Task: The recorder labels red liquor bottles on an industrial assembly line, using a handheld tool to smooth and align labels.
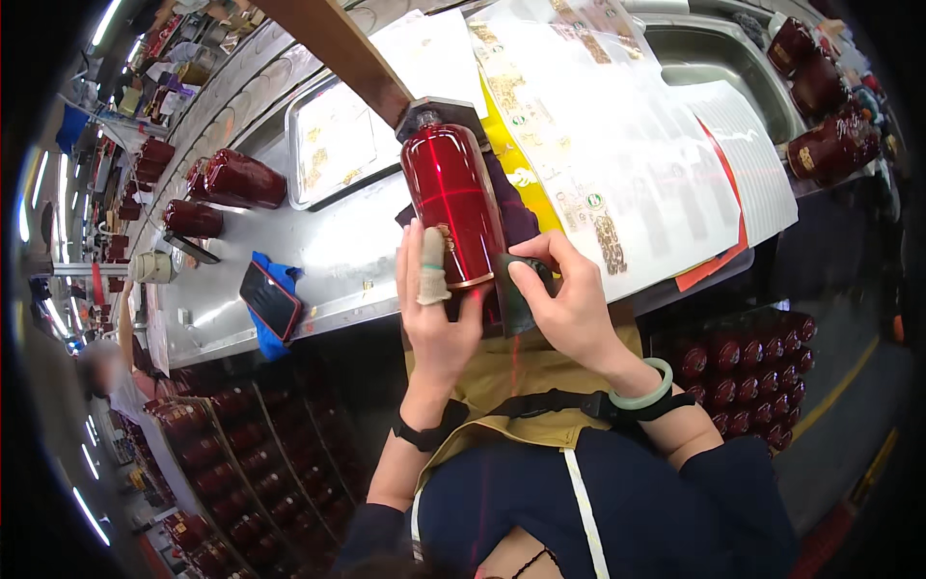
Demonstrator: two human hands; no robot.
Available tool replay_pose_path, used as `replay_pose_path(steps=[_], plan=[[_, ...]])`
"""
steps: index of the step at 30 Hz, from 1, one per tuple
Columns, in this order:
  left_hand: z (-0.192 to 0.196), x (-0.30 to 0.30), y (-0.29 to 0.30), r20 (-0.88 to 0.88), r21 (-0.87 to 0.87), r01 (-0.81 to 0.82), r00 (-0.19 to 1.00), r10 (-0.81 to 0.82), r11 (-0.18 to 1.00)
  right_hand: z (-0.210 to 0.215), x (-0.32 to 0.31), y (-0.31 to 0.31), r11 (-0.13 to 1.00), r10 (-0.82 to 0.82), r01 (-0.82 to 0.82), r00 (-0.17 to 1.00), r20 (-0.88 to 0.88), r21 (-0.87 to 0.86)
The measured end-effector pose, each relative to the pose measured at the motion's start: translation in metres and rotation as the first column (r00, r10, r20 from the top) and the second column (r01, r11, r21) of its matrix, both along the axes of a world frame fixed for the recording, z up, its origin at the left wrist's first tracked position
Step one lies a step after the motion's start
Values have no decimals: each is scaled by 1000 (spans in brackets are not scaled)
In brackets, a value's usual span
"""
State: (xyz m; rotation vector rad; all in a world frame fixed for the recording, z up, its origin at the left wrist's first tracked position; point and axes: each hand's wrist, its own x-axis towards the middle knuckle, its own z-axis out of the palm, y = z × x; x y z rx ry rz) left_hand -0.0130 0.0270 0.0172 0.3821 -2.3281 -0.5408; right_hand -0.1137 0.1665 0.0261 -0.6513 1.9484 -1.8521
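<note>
Dark-blue cloth of the shirt (627,497) is nearest, with a tan apron (492,386) just beyond it. Farther lies 1 glossy red bottle (447,193), smooth, round-shouldered, narrow-necked; its lower part is between the 2 hands, base toward the person. The left hand (439,333) rests unclenched, fingers almost straight along the bottle's left side, 1 finger in a beige cover (432,265). The right hand (579,304) pinches a dark flat piece (518,301) beside the bottle. White sheets (656,207) lie rightward, a shallow metal tray (291,159) leftward.
</note>
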Motion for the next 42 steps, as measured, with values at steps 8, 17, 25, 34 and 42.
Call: replay_pose_path(steps=[8,17,25,34,42], plan=[[-11,0,-15,15,-5,62,998,-62,998,-18,-12,13,985,-74,78,997,-32,154],[-17,11,-25,104,23,125,986,-127,992,-14,-15,7,972,-95,117,989,-111,205],[-16,27,-30,189,299,90,970,-151,950,13,-18,2,964,-39,105,964,-261,245],[-13,31,-113,104,392,-149,988,117,908,99,5,-69,852,407,-512,777,-480,-106],[-18,-16,-198,271,-8,-77,960,76,997,67,-25,-20,947,316,-320,922,-222,18]])
